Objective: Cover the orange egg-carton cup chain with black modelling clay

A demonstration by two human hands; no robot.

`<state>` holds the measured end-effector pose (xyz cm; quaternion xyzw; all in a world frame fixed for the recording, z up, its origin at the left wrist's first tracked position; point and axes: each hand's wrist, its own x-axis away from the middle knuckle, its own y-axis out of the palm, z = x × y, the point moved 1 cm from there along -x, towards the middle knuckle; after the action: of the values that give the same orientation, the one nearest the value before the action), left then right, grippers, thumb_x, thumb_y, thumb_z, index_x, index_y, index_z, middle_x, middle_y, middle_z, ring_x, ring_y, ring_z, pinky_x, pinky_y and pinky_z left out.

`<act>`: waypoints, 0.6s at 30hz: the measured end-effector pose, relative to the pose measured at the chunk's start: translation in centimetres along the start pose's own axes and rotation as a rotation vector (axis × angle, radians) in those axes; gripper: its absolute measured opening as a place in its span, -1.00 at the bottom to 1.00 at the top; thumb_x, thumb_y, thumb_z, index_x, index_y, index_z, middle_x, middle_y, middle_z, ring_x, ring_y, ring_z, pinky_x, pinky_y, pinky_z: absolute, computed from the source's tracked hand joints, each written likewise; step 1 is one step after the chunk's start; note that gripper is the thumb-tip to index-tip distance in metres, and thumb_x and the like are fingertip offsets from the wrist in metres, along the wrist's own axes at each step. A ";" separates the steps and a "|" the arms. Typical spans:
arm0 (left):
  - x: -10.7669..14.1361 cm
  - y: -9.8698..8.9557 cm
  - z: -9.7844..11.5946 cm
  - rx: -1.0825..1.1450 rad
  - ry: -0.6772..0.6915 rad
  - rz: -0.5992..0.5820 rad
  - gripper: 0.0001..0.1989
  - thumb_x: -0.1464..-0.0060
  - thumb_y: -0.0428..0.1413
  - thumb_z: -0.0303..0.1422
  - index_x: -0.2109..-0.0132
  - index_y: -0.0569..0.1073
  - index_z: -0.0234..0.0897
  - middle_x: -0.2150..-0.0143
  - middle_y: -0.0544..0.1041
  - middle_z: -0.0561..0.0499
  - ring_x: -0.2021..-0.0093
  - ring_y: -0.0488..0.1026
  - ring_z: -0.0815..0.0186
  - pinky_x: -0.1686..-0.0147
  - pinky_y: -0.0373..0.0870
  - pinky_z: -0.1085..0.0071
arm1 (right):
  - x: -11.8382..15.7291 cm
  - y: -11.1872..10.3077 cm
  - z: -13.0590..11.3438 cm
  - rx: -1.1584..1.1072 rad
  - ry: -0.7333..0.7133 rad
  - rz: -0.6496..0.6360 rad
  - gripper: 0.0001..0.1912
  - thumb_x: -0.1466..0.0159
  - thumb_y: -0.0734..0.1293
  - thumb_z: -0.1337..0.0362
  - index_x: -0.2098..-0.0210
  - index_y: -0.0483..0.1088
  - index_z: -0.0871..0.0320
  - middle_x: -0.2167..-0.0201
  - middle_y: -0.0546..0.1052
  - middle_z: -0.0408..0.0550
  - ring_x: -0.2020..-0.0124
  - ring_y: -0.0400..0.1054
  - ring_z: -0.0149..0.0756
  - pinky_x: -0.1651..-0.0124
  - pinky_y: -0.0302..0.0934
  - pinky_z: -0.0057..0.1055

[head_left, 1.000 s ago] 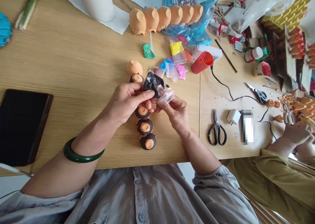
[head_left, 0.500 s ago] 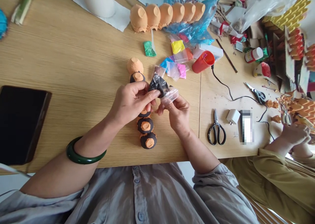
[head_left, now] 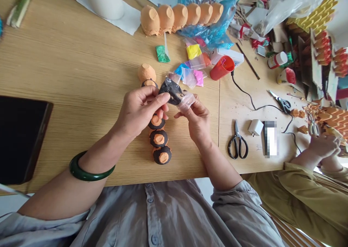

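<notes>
Between my two hands is a small clear plastic bag of black clay, held above the table. My left hand pinches its left side between thumb and fingers. With its fingers closed, my right hand grips the clear end of the bag. Below them a column of orange egg-carton cups lies on the table, several ringed with black around an orange top. The far cup is plain orange. Part of the column is hidden behind my left hand and the bag.
Beyond my hands lie bags of green, yellow and pink clay, and a red cup. A row of orange cups stands farther back. Scissors are at right, near a co-worker's hands. A tablet is at left.
The black clay bag has tilted and shifted slightly left, so more of its flat side shows. Both hands keep their hold. The whole view has moved a little.
</notes>
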<state>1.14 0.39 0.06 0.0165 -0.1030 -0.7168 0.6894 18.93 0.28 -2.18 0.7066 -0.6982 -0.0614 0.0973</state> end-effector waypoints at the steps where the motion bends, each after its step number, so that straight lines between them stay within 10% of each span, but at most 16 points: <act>1: 0.0 0.0 -0.2 -0.020 0.015 -0.027 -0.69 -0.27 0.37 -0.24 0.36 0.48 -0.24 0.46 0.55 0.06 0.59 0.40 0.41 0.46 0.59 0.42 | -0.1 -0.1 0.1 -0.019 0.017 -0.003 -0.70 -0.13 0.69 -0.04 0.32 0.70 -0.01 0.19 0.55 -0.14 0.20 0.44 -0.33 0.33 0.58 -0.46; 7: -0.2 -0.1 -0.6 -0.076 0.052 -0.061 -0.62 -0.21 0.38 -0.02 0.23 0.59 -0.27 0.41 0.63 0.00 0.47 0.60 0.24 0.43 0.61 0.40 | 0.4 0.0 -0.3 0.016 0.037 -0.094 -0.82 -0.25 0.65 0.08 0.19 0.75 -0.05 0.08 0.55 -0.10 0.15 0.49 -0.30 0.26 0.60 -0.40; 18: 0.4 -0.1 -0.3 -0.271 0.188 0.074 -0.78 -0.25 0.35 -0.25 0.34 0.59 -0.23 0.50 0.62 0.06 0.52 0.58 0.30 0.52 0.42 0.48 | 0.8 0.4 -0.4 0.034 0.011 -0.080 -0.74 -0.22 0.67 -0.01 0.33 0.68 0.00 0.02 0.52 -0.08 0.06 0.46 -0.26 0.17 0.58 -0.35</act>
<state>1.10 -0.03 -0.18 -0.0137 0.0590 -0.6936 0.7178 18.60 -0.49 -1.64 0.7359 -0.6697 -0.0496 0.0865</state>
